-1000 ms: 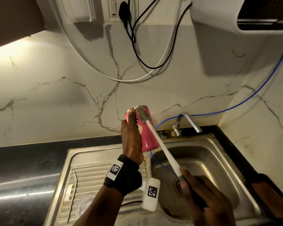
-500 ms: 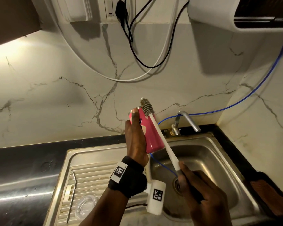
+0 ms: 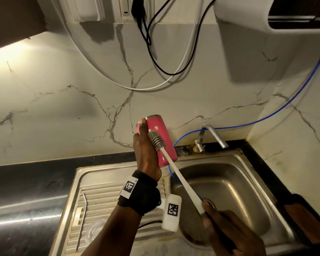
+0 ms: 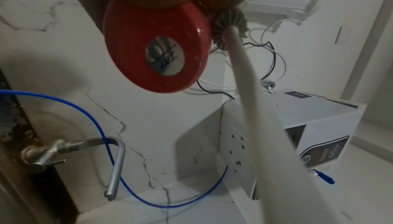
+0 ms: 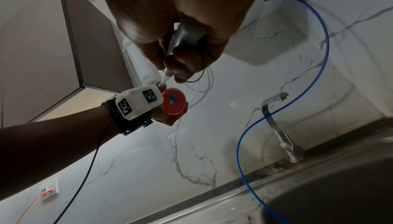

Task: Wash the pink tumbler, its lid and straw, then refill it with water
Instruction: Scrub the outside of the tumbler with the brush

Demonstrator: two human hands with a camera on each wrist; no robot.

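Left hand (image 3: 146,150) is gripping pink tumbler (image 3: 160,141) above sink (image 3: 229,182); right hand (image 3: 229,235) is clamping bottle brush (image 3: 171,163) handle, bristles touching tumbler's side.

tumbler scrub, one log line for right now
left hand grips pink tumbler | right hand holds bottle brush on its outside | lid, straw on drainboard

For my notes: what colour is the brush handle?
White; the brush handle shows best in the head view.
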